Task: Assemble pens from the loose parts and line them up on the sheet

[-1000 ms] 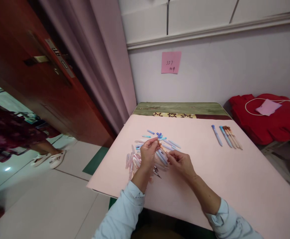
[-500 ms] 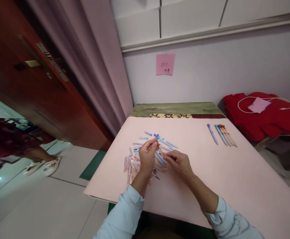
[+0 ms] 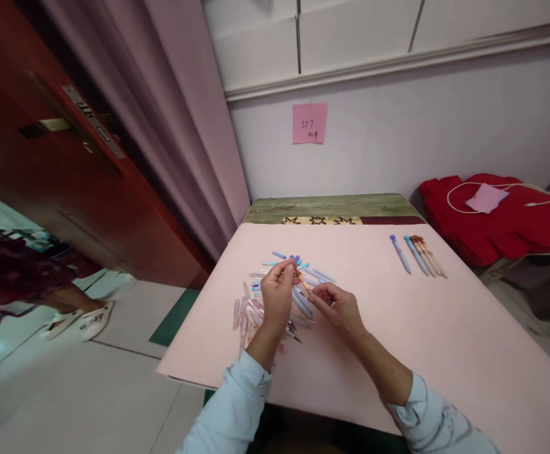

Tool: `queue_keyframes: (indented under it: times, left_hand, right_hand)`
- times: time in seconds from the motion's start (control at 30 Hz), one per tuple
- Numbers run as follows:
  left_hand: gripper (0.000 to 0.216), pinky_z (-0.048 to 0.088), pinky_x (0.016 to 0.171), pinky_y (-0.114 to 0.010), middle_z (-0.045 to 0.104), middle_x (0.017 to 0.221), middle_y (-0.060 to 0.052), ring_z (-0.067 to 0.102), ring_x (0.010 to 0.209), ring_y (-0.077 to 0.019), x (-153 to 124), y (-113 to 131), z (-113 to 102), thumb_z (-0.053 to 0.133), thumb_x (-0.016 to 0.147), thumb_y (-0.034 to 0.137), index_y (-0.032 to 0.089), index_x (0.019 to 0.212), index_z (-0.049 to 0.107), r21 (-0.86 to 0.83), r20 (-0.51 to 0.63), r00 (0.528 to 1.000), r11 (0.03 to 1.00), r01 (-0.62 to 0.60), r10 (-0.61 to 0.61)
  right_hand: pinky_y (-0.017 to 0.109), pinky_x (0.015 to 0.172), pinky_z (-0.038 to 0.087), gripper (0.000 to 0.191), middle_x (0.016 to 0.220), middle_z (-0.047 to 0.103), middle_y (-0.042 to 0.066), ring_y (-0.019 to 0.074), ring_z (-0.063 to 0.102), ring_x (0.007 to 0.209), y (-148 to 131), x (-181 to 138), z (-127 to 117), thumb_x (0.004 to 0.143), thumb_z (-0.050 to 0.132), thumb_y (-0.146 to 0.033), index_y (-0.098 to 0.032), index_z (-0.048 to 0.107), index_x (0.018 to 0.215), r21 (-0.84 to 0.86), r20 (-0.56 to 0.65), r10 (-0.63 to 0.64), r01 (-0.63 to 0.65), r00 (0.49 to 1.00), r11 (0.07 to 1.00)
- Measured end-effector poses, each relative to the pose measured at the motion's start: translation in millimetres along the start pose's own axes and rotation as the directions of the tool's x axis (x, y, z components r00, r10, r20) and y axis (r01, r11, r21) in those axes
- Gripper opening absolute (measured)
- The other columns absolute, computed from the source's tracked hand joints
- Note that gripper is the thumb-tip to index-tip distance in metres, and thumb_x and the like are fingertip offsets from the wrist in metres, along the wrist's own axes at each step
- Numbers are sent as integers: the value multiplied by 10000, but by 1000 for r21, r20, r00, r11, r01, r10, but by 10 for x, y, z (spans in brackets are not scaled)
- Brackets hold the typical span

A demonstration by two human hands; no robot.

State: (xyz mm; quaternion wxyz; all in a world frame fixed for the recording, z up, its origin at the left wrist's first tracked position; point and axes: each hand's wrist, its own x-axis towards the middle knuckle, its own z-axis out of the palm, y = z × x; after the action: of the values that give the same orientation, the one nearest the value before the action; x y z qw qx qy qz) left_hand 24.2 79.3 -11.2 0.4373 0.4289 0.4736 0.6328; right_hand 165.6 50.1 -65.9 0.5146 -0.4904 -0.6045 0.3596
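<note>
Between my two hands is a tan-orange pen, slanting down to the right. My left hand pinches at its upper end, where the fingertips hide the detail. The lower end sits between the fingertips of my right hand. Beneath and around my left hand lies a loose pile of pen parts: clear pinkish barrels, blue barrels, dark-tipped refills and small blue pieces.
A row of pens, blue and brown-topped, lies at the right of the pink-covered table. Beyond it is red cloth with a white cable. A pink note is on the wall. A person's legs show near the door at left.
The view has shifted slightly. Both hands keep their hold on the tan-orange pen, with only small finger movements; the row of pens has stayed in place.
</note>
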Motion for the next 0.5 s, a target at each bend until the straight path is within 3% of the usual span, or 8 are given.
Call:
queue_keyframes:
  times: [0.3,0.4,0.5]
  left_hand:
    - [539,563,794,-333,718,1013,-128,695,822,-178,-22,130,-43,650,834,418,136,1286,572,55,40,999,998,-29,27]
    - [540,560,817,-341,683,1137,-147,693,841,-179,-36,201,-192,636,841,443,150,1287,554,131,27,997,988,-77,74]
    - [526,537,885,-352,651,1212,-131,675,933,-191,-55,261,-510,621,843,449,179,1290,556,282,-42,985,948,-151,169]
  right_hand:
    - [233,590,479,233,687,664,10,129,583,599,-57,-4,-1,828,680,-423,-191,688,845,-36,-62,-45,43,997,998]
    - [238,594,479,219,694,661,9,128,571,600,-74,20,-26,830,672,-416,-198,686,841,-38,-125,-53,49,991,998]
    - [245,588,477,224,711,669,16,128,552,596,-67,81,-86,827,668,-424,-202,692,847,-43,-218,-53,44,974,998]
